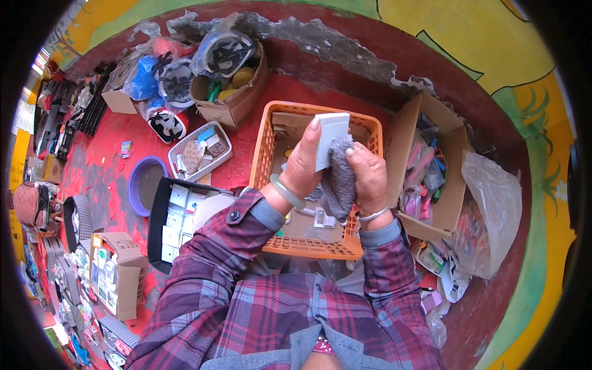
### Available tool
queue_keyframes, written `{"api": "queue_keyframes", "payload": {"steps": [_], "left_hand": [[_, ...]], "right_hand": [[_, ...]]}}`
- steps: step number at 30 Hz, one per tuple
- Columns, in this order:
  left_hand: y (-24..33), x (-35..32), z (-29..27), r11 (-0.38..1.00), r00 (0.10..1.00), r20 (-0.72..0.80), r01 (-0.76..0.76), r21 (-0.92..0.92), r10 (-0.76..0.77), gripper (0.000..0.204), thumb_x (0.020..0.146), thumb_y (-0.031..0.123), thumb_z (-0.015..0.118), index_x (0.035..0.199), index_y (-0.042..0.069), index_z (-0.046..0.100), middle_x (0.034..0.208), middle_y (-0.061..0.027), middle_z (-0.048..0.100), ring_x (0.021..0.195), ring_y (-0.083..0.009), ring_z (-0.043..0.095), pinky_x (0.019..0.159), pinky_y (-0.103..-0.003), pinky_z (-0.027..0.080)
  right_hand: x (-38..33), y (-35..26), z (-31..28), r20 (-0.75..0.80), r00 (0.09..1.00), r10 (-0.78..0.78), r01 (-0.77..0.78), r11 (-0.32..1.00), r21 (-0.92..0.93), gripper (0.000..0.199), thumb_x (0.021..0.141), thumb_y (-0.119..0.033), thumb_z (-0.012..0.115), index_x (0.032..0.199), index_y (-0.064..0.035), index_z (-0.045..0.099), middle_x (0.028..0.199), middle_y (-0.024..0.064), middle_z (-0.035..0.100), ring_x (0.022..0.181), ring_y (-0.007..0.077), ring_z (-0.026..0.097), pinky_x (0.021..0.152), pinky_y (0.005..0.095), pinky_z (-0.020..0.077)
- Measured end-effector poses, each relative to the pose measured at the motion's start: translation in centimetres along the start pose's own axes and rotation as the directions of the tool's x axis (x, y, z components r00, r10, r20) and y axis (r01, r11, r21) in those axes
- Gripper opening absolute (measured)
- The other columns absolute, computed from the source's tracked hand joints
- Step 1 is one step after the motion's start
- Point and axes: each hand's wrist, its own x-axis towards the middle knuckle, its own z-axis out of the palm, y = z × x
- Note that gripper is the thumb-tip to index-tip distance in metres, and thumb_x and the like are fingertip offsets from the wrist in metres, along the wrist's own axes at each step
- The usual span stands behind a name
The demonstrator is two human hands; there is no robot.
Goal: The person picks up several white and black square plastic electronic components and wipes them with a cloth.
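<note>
My left hand [301,161] is closed on a flat white rectangular box [333,131], its thumb along the near left side. A grey fuzzy cloth [341,179] is gripped in my right hand [369,176] and lies against the box's right side, with its lower end hanging down. Both hands are held above an orange plastic basket [264,148]. Inside that basket are a cardboard liner and several small loose items, including a clear plastic piece [323,217]. The fingers behind the box and the cloth are partly hidden.
At the right stands an open cardboard box [453,203] of colourful bagged items. On the left are a black bin [159,225] of white boxes, a purple basin [137,179] and a white basket [213,165]. A filled carton [237,114] sits by the peeling wall.
</note>
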Motion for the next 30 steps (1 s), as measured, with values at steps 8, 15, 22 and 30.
{"api": "queue_keyframes", "payload": {"steps": [8,15,22,30], "left_hand": [[-1.3,0.0,-0.5,1.000,0.999,-0.052,-0.007,-0.005,0.007,0.061,0.092,0.056,0.041,0.122,0.004,0.050,0.109,-0.0088,0.059,0.100,-0.0200,0.057,0.091,-0.034,0.045],[-1.1,0.3,-0.4,0.997,0.997,-0.055,0.042,-0.059,-0.045,0.061,0.092,0.058,0.038,0.120,0.005,0.052,0.108,-0.0099,0.060,0.100,-0.0211,0.057,0.092,-0.034,0.044],[-0.2,0.6,-0.1,0.962,0.984,-0.042,0.158,-0.221,-0.171,0.054,0.094,0.052,0.038,0.119,0.007,0.052,0.108,-0.0095,0.060,0.099,-0.0213,0.058,0.091,-0.035,0.044],[2.0,1.2,-0.9,0.826,0.951,-0.035,0.247,-0.507,-0.306,0.071,0.093,0.059,0.028,0.124,-0.003,0.045,0.114,-0.0238,0.056,0.103,-0.0376,0.058,0.091,-0.048,0.048]], "right_hand": [[0.0,2.0,0.4,0.076,0.887,-0.456,0.414,0.709,-0.572,0.012,0.081,-0.005,0.058,0.088,0.0041,0.062,0.079,0.0101,0.058,0.069,0.0221,0.058,0.061,0.0311,0.0464],[0.2,2.0,-0.5,0.025,0.996,0.091,-0.094,0.986,0.136,0.015,0.089,-0.007,0.055,0.093,0.0033,0.065,0.086,-0.0010,0.062,0.074,0.0065,0.055,0.068,0.0195,0.0439],[1.3,0.5,-3.4,0.184,0.906,0.382,-0.419,0.740,0.526,0.020,0.087,-0.011,0.054,0.095,0.0032,0.065,0.084,0.0084,0.067,0.075,0.0156,0.065,0.071,0.0263,0.0530],[1.7,-1.7,-4.4,-0.045,0.997,0.062,-0.027,0.828,0.561,0.028,0.091,-0.016,0.047,0.113,0.0002,0.053,0.104,0.0149,0.063,0.090,0.0246,0.064,0.079,0.0357,0.0544]]}}
